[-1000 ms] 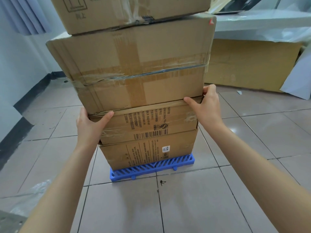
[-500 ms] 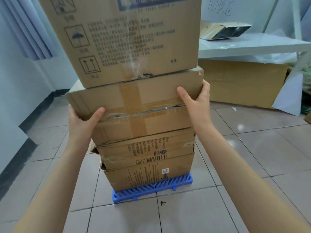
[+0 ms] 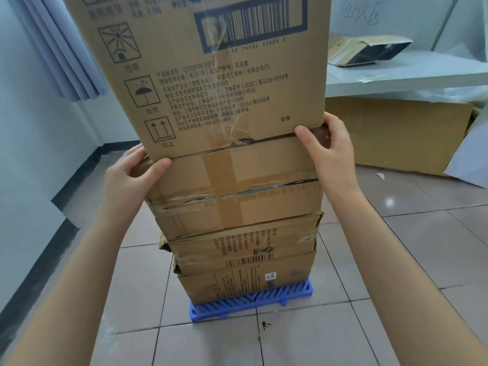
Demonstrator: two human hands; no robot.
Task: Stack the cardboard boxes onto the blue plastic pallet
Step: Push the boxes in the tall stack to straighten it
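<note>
A stack of cardboard boxes stands on the blue plastic pallet (image 3: 250,299) on the tiled floor. The bottom box (image 3: 245,281) carries a small white label; a flat box with a barcode (image 3: 243,249) lies on it. Above comes a taped box (image 3: 235,188), and on top a tall printed box (image 3: 211,75) that runs out of the frame. My left hand (image 3: 129,175) grips the taped box's upper left corner, thumb on the front. My right hand (image 3: 327,149) holds the upper right corner where the taped box meets the top box.
A large flattened cardboard sheet (image 3: 401,133) leans against a white table (image 3: 406,80) at the back right, with a torn package (image 3: 367,50) on the table. White sheets (image 3: 472,159) lean at the far right. A wall with a dark skirting (image 3: 63,220) runs along the left.
Both hands have climbed the stack, from the flat barcode box to the top corners of the taped box. The view has tilted upward, showing more of the top box.
</note>
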